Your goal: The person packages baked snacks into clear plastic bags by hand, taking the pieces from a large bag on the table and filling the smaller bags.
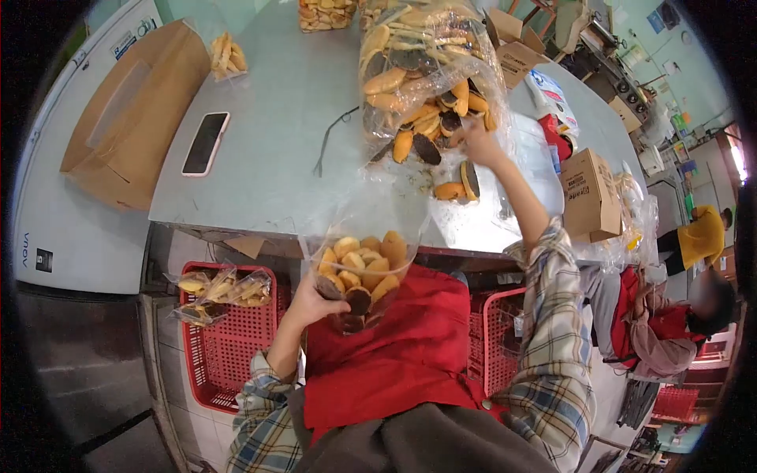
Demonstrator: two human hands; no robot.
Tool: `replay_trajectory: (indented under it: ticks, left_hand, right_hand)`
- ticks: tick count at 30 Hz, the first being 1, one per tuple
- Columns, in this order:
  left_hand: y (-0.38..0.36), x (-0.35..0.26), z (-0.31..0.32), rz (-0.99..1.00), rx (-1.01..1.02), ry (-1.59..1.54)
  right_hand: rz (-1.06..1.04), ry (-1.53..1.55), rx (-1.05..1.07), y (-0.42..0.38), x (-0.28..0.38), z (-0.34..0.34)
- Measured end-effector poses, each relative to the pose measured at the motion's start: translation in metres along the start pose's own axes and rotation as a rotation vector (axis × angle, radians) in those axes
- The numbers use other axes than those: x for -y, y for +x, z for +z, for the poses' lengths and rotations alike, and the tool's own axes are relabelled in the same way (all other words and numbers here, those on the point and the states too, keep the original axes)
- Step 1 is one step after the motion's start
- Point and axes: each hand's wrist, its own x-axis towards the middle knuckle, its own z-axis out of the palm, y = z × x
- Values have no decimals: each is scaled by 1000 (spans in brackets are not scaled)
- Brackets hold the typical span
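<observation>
My left hand (315, 301) is closed on a clear plastic bag (319, 256) of oval cookies (359, 264), some with dark chocolate-like faces, held upright above my red apron (394, 355). On the table, a large clear bag (430, 51) lies with its mouth toward me, full of the same cookies. At that mouth my right hand (478, 144) reaches among the cookies (426, 148), fingers bent inward; what they grip, if anything, is hidden. Two loose cookies (457, 188) lie on the plastic just below.
A phone (206, 144) and a thin dark strip (331, 140) lie on the grey table (260, 189). Cardboard boxes stand left (138, 110) and right (587, 193). Below, a red basket (229, 339) bears small packed bags (225, 292). Two people (654, 323) are at the right.
</observation>
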Motion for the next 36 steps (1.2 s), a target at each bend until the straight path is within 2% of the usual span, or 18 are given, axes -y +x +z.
replay_trajectory:
  ticks: [2,4,6,9,12,15,18,20,23,26,27,31,34,35,36]
  left_hand:
    - [-2,21,-10,155,-38,124]
    - [0,19,-7,209,-62,85]
    - [-2,9,-2,175,-44,35]
    - [-1,3,-1,226,28,121]
    - [-1,-1,4,224,56,124]
    - [-3,11,2,270,-22,109]
    - [2,14,2,274,-44,57]
    - [3,12,4,243,-26,52]
    - [7,3,7,172,45,95]
    - [11,12,6,240,27,137]
    - [11,12,5,254,17,118]
    - [11,22,2,258,-11,-7]
    - [11,24,-3,202,-2,9]
    - [13,22,-3,197,22,17]
    - [14,20,-3,194,46,24]
  right_hand:
    - [61,118,-144,0,23,20]
    - [378,253,210,21,72,6]
    - [-17,341,-112,29,89,25]
    - [-61,-38,-59,47,111,41]
    - [-79,-119,-151,52,113,63]
    - [-90,-47,-41,46,114,48]
    - [83,-123,-570,61,76,38]
    - [284,-357,-826,73,69,2]
    - [374,-97,-687,80,26,-8]
    - [257,-32,-560,67,14,-5]
    - [382,63,-470,57,34,-7]
    - [217,221,-258,0,60,22]
    - [-13,19,-428,-8,56,24]
    - [6,27,-415,-5,47,18]
    - [103,-18,-498,5,34,17]
